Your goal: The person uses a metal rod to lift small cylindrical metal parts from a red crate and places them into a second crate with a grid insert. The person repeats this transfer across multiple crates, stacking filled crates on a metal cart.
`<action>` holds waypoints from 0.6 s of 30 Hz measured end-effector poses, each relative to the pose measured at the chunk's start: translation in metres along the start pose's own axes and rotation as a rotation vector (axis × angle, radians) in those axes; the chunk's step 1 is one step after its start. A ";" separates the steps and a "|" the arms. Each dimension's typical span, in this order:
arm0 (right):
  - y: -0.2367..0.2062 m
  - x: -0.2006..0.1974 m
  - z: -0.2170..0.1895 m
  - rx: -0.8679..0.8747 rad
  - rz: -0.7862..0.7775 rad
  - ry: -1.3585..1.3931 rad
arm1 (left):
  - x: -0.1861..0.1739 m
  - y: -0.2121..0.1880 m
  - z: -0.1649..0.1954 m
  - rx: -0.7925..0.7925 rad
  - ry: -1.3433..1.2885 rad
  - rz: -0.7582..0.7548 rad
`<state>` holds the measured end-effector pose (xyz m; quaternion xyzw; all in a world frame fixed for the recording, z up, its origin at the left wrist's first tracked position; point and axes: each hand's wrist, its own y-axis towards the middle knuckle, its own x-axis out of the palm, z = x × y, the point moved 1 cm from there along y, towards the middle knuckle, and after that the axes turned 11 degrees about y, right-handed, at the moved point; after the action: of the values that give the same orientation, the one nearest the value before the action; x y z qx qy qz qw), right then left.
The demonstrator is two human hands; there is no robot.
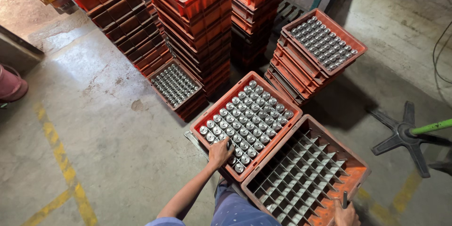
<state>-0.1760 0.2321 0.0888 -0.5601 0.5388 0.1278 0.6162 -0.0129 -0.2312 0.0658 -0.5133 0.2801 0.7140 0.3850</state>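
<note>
Crates sit side by side at frame centre: your left hand (220, 153) closes its grip on a metal cylinder (230, 146) in the full crate (200, 122); your right hand (345, 214) clamps the empty crate (360, 179), steadying it.

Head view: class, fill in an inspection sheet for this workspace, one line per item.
Surface: stained concrete floor with worn yellow lines.
Job's things: full crate of shiny metal cylinders; empty divided crate beside it.
Clutter: stacked orange crates, black star-shaped base.
Grippers: left hand on the full crate's near edge; right hand on the empty crate's rim, beside a dark tool.
Cables: thin cable, far right.
Surroundings: pink object, left edge.
</note>
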 end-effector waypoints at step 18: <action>0.005 0.008 0.010 -0.068 0.055 0.035 | 0.004 0.002 -0.001 -0.006 0.008 -0.037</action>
<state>-0.1711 0.2389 0.0777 -0.5680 0.5599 0.1532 0.5835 -0.0141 -0.2322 0.0619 -0.5223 0.2701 0.7056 0.3954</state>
